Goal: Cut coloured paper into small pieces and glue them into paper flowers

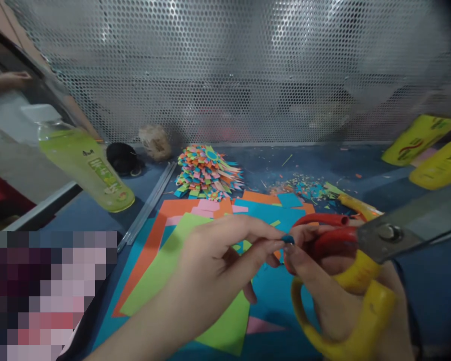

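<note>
My left hand (pixel 218 260) pinches a small dark-blue piece of paper (pixel 287 239) between thumb and fingertips. At the same piece, the thumb and fingers of my right hand (pixel 334 301) come together. My right hand also carries a pair of scissors (pixel 391 231) with red and yellow handles, its metal blades pointing right. Beneath both hands lie overlapping coloured sheets, including a green sheet (pixel 225 321), an orange sheet (pixel 146 260) and a blue sheet (pixel 274 306). Whether the right fingertips grip the blue piece or only touch it, I cannot tell.
Strips in many colours form a pile (pixel 210 173) at the back. Paper scraps (pixel 308 188) litter the table to its right. A green drink bottle (pixel 86 165) stands at left by clear strips (pixel 150 205). Yellow packages (pixel 417 140) stand at right, before a perforated metal panel (pixel 229 65).
</note>
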A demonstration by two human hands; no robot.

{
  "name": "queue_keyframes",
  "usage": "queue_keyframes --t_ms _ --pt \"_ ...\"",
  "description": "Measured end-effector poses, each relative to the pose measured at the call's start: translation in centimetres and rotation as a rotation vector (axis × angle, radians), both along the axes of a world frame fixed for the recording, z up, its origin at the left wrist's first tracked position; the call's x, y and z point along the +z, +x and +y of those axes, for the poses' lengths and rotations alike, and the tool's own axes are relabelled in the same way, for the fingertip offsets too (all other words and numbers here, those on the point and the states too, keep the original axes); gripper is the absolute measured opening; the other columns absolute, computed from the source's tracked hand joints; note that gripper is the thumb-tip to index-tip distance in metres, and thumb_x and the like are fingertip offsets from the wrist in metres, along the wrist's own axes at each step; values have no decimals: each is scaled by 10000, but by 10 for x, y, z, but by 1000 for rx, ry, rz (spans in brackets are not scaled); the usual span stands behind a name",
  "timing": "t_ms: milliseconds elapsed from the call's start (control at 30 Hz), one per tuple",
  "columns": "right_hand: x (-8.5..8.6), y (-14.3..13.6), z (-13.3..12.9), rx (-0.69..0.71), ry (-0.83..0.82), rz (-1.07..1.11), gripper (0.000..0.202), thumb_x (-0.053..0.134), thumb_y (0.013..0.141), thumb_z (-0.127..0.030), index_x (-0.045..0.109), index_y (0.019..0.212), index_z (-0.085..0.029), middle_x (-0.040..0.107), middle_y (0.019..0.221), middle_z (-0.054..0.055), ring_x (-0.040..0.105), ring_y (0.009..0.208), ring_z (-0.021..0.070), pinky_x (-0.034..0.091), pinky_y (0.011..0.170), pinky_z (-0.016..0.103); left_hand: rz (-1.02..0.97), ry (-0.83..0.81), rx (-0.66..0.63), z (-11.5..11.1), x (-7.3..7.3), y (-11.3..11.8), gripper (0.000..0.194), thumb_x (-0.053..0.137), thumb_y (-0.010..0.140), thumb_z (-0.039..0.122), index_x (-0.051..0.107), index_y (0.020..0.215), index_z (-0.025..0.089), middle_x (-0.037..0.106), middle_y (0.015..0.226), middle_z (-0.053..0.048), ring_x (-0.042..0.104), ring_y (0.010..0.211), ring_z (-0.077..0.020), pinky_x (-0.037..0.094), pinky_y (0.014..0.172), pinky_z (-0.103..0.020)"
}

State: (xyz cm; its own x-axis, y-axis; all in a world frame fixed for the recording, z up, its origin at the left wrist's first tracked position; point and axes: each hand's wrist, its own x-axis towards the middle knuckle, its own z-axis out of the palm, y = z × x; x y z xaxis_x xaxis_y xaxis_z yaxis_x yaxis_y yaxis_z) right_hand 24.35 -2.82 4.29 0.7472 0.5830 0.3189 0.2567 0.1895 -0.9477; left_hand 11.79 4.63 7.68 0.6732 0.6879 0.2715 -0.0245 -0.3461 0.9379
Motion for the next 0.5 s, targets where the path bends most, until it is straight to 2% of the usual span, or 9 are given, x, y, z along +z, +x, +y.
queue_keyframes --t_ms 100,200,333,500 --pt "2 0 0 24 -26 -15 309 779 588 -256 594 829 -201 649 602 -36 613 500 104 513 478 144 16 -12 34 -1 2 1 73 580 823 240 644 858 234 639 745 36 597 462 -65 520 360 -128" --pt "2 3 -2 71 -64 -14 348 781 576 -237 589 866 -210 674 660 -24 627 512 113 506 461 145 29 51 101 -2 3 1 44 627 786 245 660 793 219 670 774 35 539 374 -20 468 327 -84" --pt "3 5 -5 90 -97 11 293 781 582 -244 605 812 -201 687 691 -5 650 567 116 517 510 132 54 80 130 -3 5 2 56 616 786 219 662 757 206 675 732 37 521 352 -15 442 308 -72" --pt "1 4 -3 120 -44 73 277 769 609 -210 623 845 -223 690 703 -19 653 575 101 527 540 119 47 71 128 -4 7 4 56 615 770 193 659 735 191 683 718 29 546 394 -44 456 295 -102"
